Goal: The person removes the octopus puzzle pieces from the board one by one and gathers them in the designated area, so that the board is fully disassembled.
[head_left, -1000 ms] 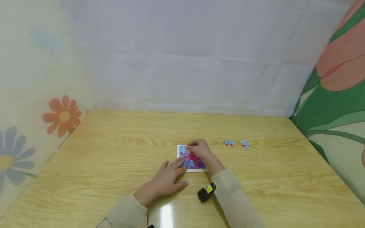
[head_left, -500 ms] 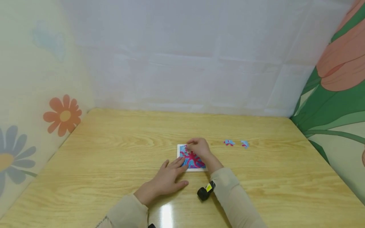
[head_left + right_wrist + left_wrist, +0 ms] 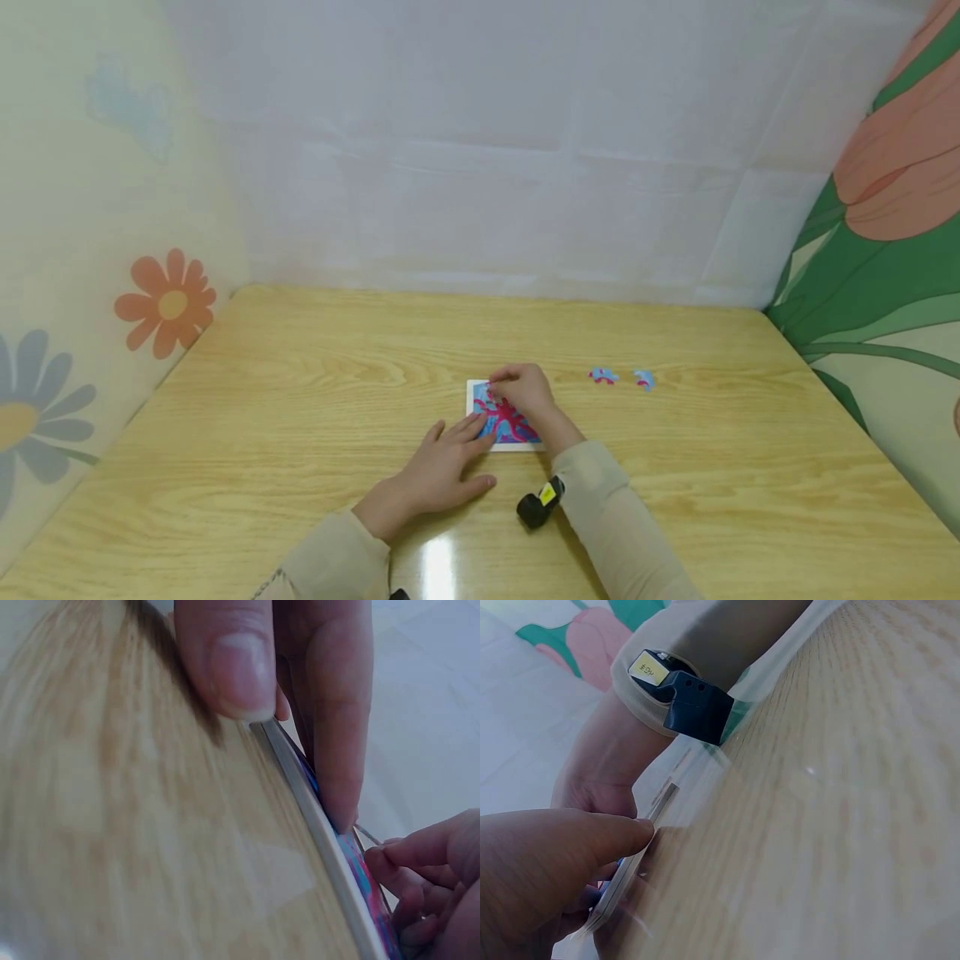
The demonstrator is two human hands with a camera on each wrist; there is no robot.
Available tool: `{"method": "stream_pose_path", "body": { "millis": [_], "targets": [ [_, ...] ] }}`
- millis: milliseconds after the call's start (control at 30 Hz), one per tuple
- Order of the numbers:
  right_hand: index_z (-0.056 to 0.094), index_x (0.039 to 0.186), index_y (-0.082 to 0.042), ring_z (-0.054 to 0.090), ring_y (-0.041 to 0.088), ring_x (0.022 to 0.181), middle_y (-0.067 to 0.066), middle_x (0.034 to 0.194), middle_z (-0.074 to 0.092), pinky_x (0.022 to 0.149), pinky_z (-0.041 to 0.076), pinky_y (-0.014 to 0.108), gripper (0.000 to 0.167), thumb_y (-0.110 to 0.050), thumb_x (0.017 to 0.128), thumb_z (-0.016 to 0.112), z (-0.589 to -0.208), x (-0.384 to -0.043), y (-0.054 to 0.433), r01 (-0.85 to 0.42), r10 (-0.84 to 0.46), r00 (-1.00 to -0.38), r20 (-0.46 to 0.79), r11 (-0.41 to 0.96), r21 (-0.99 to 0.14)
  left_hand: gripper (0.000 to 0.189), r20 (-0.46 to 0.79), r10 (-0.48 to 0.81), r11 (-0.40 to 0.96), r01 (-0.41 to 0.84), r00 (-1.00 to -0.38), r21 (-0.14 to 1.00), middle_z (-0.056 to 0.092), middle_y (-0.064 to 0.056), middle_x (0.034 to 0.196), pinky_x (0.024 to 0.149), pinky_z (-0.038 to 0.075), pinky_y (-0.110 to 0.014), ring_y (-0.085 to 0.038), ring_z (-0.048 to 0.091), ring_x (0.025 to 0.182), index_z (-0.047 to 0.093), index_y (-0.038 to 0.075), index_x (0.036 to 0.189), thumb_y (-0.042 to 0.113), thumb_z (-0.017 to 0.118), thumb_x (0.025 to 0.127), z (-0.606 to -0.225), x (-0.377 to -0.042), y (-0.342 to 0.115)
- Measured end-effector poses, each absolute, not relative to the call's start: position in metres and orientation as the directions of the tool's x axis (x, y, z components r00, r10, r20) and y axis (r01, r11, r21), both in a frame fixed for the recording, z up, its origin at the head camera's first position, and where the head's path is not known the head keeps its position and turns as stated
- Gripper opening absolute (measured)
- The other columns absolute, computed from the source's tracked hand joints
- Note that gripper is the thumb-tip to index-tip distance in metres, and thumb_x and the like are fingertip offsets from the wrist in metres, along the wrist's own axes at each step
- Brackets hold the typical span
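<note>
A jigsaw puzzle (image 3: 510, 425) with a pink, branching shape on blue lies in a white-edged tray (image 3: 516, 447) on the table. My left hand (image 3: 442, 473) rests with straight, spread fingers on the puzzle's left side. The thumb lies off the tray, nearer to me. Over the upper part of the puzzle, my right hand (image 3: 525, 390) pinches a puzzle piece between thumb and finger. In the right wrist view that piece (image 3: 367, 835) shows as a thin edge, tilted above the picture. Most of it is hidden by the fingers.
Two loose blue-and-pink puzzle pieces, one left (image 3: 602, 376) and one right (image 3: 643, 379), lie to the right of the tray. A black wrist camera (image 3: 534, 510) juts from the right sleeve, close to the left thumb. A white sheet (image 3: 480, 167) closes off the table's back.
The right hand's fingertips have shifted very slightly over the upper part of the puzzle. The left hand and the loose pieces have stayed in place.
</note>
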State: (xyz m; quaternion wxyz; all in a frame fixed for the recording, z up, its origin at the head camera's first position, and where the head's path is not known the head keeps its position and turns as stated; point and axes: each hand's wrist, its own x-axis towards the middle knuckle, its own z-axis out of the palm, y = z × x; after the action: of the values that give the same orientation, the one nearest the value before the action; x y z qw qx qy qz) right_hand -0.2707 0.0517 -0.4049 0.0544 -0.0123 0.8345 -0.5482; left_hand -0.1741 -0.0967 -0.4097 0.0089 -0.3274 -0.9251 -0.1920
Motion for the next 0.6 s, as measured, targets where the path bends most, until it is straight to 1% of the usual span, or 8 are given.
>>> {"method": "stream_pose_path", "body": {
  "millis": [133, 300, 400, 500, 600],
  "targets": [
    [0.067, 0.083, -0.001, 0.051, 0.009, 0.056, 0.004, 0.069, 0.062, 0.051, 0.041, 0.021, 0.012, -0.004, 0.072, 0.066, -0.4043, -0.2699, 0.0512, 0.044, -0.063, -0.995, -0.074, 0.389, -0.920, 0.053, 0.143, 0.601, 0.712, 0.608, -0.786, 0.350, 0.032, -0.019, 0.133, 0.092, 0.015, -0.058, -0.031, 0.024, 0.123, 0.048, 0.002, 0.122, 0.036, 0.055, 0.081, -0.4103, -0.1742, -0.0964],
    [0.066, 0.082, 0.001, 0.044, 0.007, 0.047, 0.003, 0.064, 0.060, 0.043, 0.036, 0.019, 0.011, -0.002, 0.071, 0.066, -0.4041, -0.2690, 0.0515, 0.036, -0.055, -0.997, -0.059, 0.357, -0.933, 0.053, 0.138, 0.601, 0.715, 0.607, -0.787, 0.347, 0.032, -0.019, 0.133, 0.092, 0.015, -0.058, -0.030, 0.024, 0.123, 0.048, 0.002, 0.122, 0.036, 0.055, 0.081, -0.4105, -0.1740, -0.0962],
    [0.066, 0.082, 0.003, 0.041, 0.007, 0.044, 0.003, 0.063, 0.059, 0.041, 0.035, 0.018, 0.012, -0.001, 0.071, 0.065, -0.4035, -0.2686, 0.0521, 0.016, -0.063, -0.997, -0.039, 0.342, -0.940, 0.053, 0.143, 0.599, 0.715, 0.607, -0.788, 0.347, 0.033, -0.019, 0.132, 0.092, 0.015, -0.058, -0.030, 0.024, 0.123, 0.049, 0.002, 0.121, 0.036, 0.055, 0.081, -0.4096, -0.1737, -0.0962],
    [0.065, 0.084, 0.004, 0.043, 0.007, 0.047, 0.004, 0.067, 0.060, 0.043, 0.036, 0.019, 0.013, 0.000, 0.071, 0.064, -0.4031, -0.2685, 0.0533, 0.010, -0.070, -0.997, -0.034, 0.317, -0.949, 0.053, 0.149, 0.598, 0.714, 0.608, -0.787, 0.346, 0.033, -0.019, 0.132, 0.091, 0.016, -0.058, -0.031, 0.025, 0.123, 0.049, 0.002, 0.121, 0.035, 0.056, 0.081, -0.4091, -0.1737, -0.0962],
    [0.065, 0.085, 0.006, 0.047, 0.007, 0.051, 0.008, 0.073, 0.063, 0.046, 0.039, 0.019, 0.014, 0.001, 0.072, 0.064, -0.4025, -0.2690, 0.0559, 0.029, -0.068, -0.997, -0.048, 0.262, -0.965, 0.052, 0.146, 0.598, 0.715, 0.607, -0.788, 0.347, 0.033, -0.019, 0.132, 0.092, 0.016, -0.058, -0.030, 0.024, 0.123, 0.049, 0.002, 0.121, 0.035, 0.055, 0.081, -0.4091, -0.1739, -0.0963]
  ]
}}
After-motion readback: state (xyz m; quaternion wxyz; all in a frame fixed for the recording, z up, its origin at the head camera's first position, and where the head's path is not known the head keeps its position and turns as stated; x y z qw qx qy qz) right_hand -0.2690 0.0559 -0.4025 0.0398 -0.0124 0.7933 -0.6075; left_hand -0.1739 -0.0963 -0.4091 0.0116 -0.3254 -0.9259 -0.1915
